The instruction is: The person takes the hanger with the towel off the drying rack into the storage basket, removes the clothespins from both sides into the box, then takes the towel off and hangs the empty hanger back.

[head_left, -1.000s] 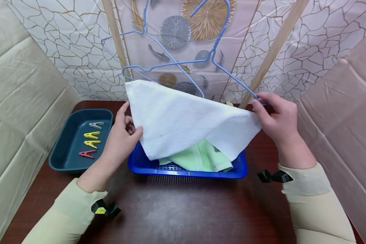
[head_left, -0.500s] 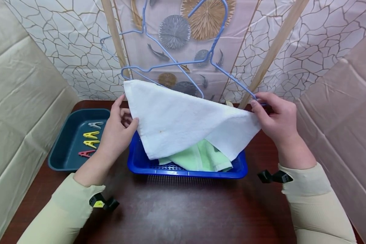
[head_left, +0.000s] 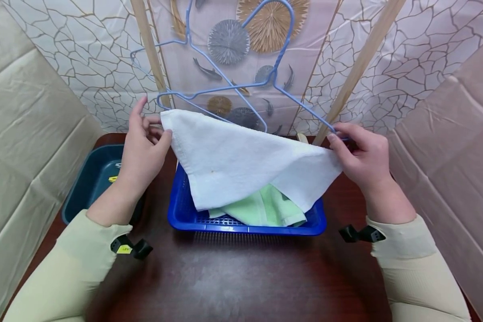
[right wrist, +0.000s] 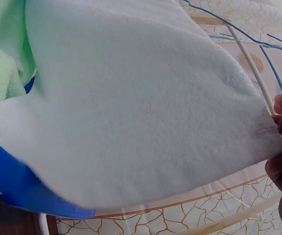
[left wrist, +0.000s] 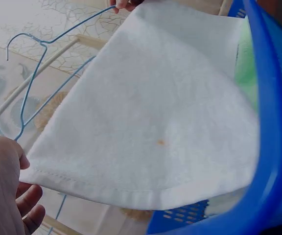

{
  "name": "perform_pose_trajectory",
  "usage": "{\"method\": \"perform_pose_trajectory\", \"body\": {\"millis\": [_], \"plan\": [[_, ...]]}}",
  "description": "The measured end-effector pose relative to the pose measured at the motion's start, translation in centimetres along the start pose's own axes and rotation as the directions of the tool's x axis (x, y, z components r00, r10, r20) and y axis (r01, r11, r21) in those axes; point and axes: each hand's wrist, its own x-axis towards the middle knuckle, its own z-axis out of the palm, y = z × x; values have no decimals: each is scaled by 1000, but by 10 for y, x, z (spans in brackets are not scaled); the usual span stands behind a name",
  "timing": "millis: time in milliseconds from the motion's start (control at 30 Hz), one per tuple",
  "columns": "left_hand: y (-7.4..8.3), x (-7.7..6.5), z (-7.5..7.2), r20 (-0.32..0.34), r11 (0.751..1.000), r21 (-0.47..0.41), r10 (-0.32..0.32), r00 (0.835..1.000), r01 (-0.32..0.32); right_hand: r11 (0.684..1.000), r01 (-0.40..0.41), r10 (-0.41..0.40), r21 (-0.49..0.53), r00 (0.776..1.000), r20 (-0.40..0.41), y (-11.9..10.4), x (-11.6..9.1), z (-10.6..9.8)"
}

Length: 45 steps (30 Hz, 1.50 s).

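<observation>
a booth: sheets [head_left: 100, 49] screen a dark table [head_left: 241, 281]

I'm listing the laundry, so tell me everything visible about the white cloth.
The white cloth looks like soft towelling, with a stitched hem, a small orange spot and a fold. Its top edge slants down from the left hand, pinching one corner, to the right hand, which grips another corner and a hanger. It hangs over the basket, partly hiding a green cloth.

Hands [head_left: 142, 147], two; blue hangers [head_left: 283, 49], two; white cloth [head_left: 233, 156], one; green cloth [head_left: 267, 205], one; basket [head_left: 245, 229], one; tray [head_left: 92, 181], one; visible clothespins [head_left: 112, 179], two.
</observation>
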Motion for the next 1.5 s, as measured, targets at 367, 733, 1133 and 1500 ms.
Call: {"method": "perform_pose_trajectory", "body": {"millis": [367,733,1133,1500], "plan": [[8,4,-2,-31,1000,20,8,999,-8,1000,9,-9,22,1000,-7,-1,-1,0],[1,-5,4,-31,998,49,38,999,-37,1000,0,1,10,1000,-17,-8,-1,-1],[-7,-15,11,1,997,78,19,1000,-19,1000,-17,17,3,1000,-21,-11,-2,-1],[-14,-24,19,40,997,81,17,999,-20,1000,1,-1,-8,1000,-14,-3,-3,-2]]}}
